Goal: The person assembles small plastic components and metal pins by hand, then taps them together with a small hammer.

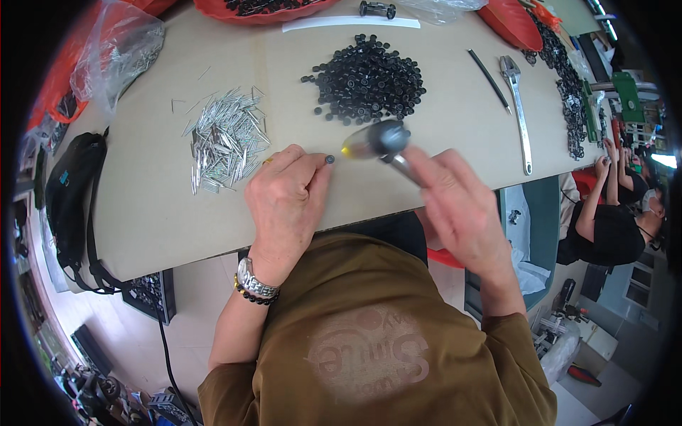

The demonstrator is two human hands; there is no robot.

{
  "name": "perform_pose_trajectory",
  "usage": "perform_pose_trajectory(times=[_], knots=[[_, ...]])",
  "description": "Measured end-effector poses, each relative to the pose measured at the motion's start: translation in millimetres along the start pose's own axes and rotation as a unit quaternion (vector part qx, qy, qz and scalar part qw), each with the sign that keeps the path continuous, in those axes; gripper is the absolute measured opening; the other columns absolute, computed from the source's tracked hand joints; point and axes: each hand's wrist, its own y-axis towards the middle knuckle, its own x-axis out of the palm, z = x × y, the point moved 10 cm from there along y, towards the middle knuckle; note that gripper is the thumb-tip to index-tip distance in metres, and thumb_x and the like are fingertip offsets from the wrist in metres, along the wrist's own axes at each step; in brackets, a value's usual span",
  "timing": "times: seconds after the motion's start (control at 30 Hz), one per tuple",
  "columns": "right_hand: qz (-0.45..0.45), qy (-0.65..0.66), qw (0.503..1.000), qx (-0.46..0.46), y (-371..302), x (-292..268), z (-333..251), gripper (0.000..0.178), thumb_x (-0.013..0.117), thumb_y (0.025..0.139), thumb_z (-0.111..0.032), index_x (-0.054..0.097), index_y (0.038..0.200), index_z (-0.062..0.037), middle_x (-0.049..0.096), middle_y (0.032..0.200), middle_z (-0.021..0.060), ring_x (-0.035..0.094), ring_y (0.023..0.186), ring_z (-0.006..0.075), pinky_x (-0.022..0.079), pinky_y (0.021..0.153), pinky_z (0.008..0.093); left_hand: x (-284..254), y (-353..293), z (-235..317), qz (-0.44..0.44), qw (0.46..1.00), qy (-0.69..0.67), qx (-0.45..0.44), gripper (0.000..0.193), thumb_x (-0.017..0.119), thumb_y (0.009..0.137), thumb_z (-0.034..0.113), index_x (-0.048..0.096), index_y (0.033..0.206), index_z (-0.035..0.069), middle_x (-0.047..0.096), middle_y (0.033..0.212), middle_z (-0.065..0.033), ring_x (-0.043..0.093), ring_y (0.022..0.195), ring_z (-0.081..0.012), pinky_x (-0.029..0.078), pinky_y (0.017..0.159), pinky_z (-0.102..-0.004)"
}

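My left hand (285,195) rests at the table's near side, thumb and forefinger pinched on a small round black wheel (329,160). Gripped in my right hand (460,211) is a hammer (387,138), its head smeared by motion just right of the wheel; one end looks yellowish and clear, the other dark. The hammer's head appears apart from the wheel. Beyond my left hand lies a heap of thin silver metal pins (227,138). A pile of similar small black wheels (369,79) sits beyond the hammer.
An adjustable wrench (519,117) and a dark pen (490,82) lie to the right. A wheeled black piece (377,9) stands by a white strip (352,24). Red bowls, plastic bags and a black pouch (74,202) edge the table. A person (611,227) works at right, beyond a green bin (543,245).
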Motion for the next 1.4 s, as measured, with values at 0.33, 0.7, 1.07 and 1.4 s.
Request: perform_pose_trajectory(times=[0.33, 0.7, 1.07, 1.4], knots=[[-0.107, -0.033, 0.991, 0.079, 6, 33, 1, 0.061, 0.060, 0.089, 0.009, 0.057, 0.146, -0.0132, 0.053, 0.093, 0.0124, 0.061, 0.073, 0.0318, 0.052, 0.067, 0.0443, -2, 0, 3, 0.011, 1.000, 0.005, 0.022, 0.007, 0.077, 0.079, 0.004, 0.072, 0.083, 0.004, 0.061, 0.075, -0.0070, 0.061, 0.065, -0.0273, 0.049, 0.060, -0.0378], [-0.131, -0.091, 0.987, 0.012, 8, 34, -11, 0.069, 0.061, 0.083, 0.005, 0.048, 0.150, -0.0080, 0.050, 0.095, 0.0120, 0.062, 0.068, 0.0322, 0.056, 0.058, 0.0420, -1, -2, 3, 0.002, 1.000, 0.003, 0.009, 0.006, 0.076, 0.080, 0.005, 0.072, 0.084, 0.004, 0.062, 0.077, -0.0072, 0.061, 0.066, -0.0278, 0.049, 0.061, -0.0380], [-0.079, -0.049, 0.995, 0.036, 14, 22, -11, 0.062, 0.060, 0.087, 0.007, 0.054, 0.147, -0.0095, 0.052, 0.093, 0.0111, 0.061, 0.070, 0.0309, 0.054, 0.061, 0.0415, -1, 3, -2, 0.004, 1.000, -0.008, -0.008, 0.005, 0.077, 0.080, 0.005, 0.073, 0.083, 0.003, 0.062, 0.075, -0.0077, 0.062, 0.066, -0.0276, 0.050, 0.061, -0.0382], [0.025, -0.026, 0.998, 0.043, 7, -9, 14, 0.056, 0.058, 0.090, 0.004, 0.055, 0.145, -0.0056, 0.053, 0.097, 0.0159, 0.062, 0.073, 0.0368, 0.053, 0.063, 0.0459, -6, 1, 15, 0.021, 0.997, 0.019, 0.071, 0.007, 0.078, 0.080, 0.000, 0.071, 0.082, 0.000, 0.064, 0.075, -0.0112, 0.061, 0.060, -0.0236, 0.048, 0.057, -0.0336]])
